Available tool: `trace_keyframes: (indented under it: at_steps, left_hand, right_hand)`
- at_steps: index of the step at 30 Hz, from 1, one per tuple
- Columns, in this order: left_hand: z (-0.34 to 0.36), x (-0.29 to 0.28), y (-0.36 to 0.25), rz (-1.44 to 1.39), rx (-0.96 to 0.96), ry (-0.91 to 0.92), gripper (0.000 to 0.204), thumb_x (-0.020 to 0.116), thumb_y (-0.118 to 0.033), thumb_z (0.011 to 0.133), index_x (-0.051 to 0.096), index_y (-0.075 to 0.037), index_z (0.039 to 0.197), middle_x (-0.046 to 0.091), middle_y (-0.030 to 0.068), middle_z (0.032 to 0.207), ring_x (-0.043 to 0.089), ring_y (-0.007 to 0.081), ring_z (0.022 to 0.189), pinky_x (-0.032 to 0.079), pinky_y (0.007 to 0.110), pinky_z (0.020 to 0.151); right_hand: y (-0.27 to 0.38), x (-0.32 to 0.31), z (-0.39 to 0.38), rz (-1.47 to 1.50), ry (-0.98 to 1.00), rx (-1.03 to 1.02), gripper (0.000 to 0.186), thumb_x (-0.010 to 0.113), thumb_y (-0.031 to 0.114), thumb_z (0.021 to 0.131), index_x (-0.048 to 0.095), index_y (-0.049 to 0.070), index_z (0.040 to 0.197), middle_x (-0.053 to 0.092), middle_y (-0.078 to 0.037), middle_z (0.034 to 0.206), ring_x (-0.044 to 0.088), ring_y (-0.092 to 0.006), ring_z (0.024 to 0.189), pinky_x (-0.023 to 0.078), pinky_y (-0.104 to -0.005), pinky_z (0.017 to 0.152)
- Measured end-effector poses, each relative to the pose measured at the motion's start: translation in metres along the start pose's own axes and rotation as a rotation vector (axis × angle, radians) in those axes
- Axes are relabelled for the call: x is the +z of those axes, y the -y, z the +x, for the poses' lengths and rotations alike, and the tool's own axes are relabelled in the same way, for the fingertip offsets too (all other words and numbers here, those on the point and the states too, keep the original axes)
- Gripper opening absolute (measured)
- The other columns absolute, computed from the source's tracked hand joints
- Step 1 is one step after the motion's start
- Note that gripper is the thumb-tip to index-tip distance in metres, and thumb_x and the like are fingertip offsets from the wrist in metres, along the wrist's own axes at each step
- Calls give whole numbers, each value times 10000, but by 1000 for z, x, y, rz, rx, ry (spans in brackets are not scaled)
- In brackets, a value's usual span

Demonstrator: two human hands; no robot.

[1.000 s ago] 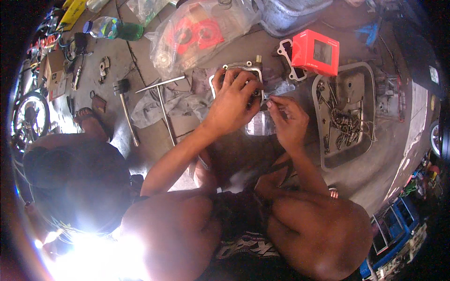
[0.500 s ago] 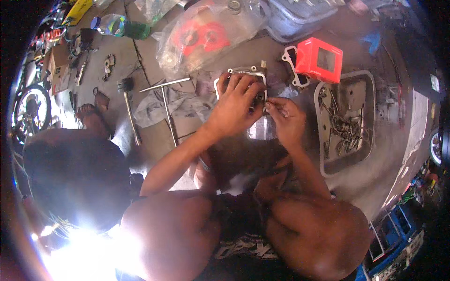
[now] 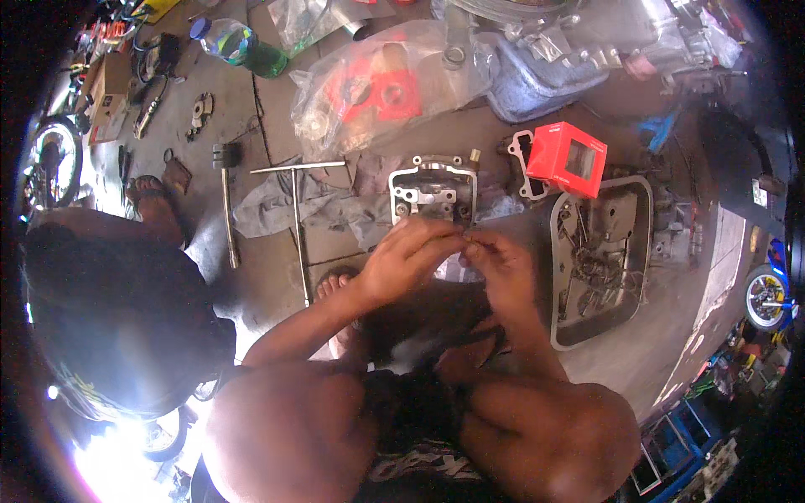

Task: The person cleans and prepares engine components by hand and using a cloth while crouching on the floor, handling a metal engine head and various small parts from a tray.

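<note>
Just in front of me on the ground sits a silver engine cylinder head (image 3: 454,195), its open frame facing up. My left hand (image 3: 409,258) is closed at its near edge, with the fingertips drawn together. Against those fingertips, the thumb and fingers of my right hand (image 3: 505,267) are pinched. Whatever lies between the two hands is too small to make out. A shiny silver part (image 3: 457,270) shows under the hands. To the left, a T-handle wrench (image 3: 296,222) lies on a grey rag (image 3: 267,201).
On the right stands a grey tray (image 3: 554,289) of greasy metal parts, with a red box (image 3: 553,159) and a gasket (image 3: 523,163) beyond. A long socket tool (image 3: 231,214), plastic bag (image 3: 335,84), bottle (image 3: 243,49) and blue tub (image 3: 537,88) lie around. Another person (image 3: 117,310) is at left.
My hands have drawn back toward me from over the cylinder head, uncovering its inside. The left fingers, spread over it before, are now closed beside the right fingertips. The view has shifted slightly.
</note>
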State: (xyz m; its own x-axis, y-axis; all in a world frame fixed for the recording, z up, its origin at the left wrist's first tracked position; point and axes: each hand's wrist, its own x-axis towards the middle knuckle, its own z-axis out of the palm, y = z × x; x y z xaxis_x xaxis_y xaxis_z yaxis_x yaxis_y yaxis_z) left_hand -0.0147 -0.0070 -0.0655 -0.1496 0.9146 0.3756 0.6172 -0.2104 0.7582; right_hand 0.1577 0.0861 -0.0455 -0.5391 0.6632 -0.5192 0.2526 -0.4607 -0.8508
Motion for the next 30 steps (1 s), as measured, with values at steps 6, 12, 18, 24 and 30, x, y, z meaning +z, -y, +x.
trace_keyframes:
  at_steps: [6, 12, 18, 24, 30]
  left_hand:
    - [-17, -15, 1, -57, -6, -4, 291, 727, -40, 791, 670, -67, 1075, 641, 107, 1049, 642, 303, 943, 518, 396, 806]
    - [-30, -17, -4, -148, -178, -34, 260, 711, -52, 813, 630, -56, 1059, 635, 115, 1076, 605, 313, 1035, 456, 433, 906]
    - [-32, -27, 5, 61, -120, -3, 236, 685, -67, 837, 618, -75, 1062, 610, 79, 1227, 549, 302, 1155, 383, 456, 986]
    - [-20, -18, 16, 236, 30, 196, 304, 658, -138, 821, 626, -127, 1123, 557, -1, 1362, 475, 241, 1284, 323, 509, 1050]
    - [-16, -9, 33, 436, 202, 382, 403, 625, -194, 800, 601, -237, 1200, 490, -68, 1459, 363, 188, 1416, 280, 552, 1113]
  right_hand:
    - [-6, 8, -13, 18, 117, 111, 206, 668, 89, 943, 682, -16, 1120, 717, -63, 973, 674, -150, 856, 546, -300, 808]
    - [-1, 10, -13, -56, 131, 16, 183, 630, 114, 976, 649, -2, 1117, 703, -77, 976, 677, -160, 875, 540, -308, 840]
    - [-28, -6, 22, -396, -189, -325, 150, 629, 143, 982, 629, 34, 1085, 685, -75, 985, 656, -152, 888, 528, -306, 839]
    - [-34, 4, 25, -82, -273, -229, 125, 613, 128, 998, 587, 27, 1067, 625, -42, 940, 582, -118, 859, 480, -268, 821]
    - [-46, 5, 28, 113, -159, -291, 197, 599, 133, 1003, 571, 30, 1169, 625, -31, 931, 581, -105, 849, 496, -272, 795]
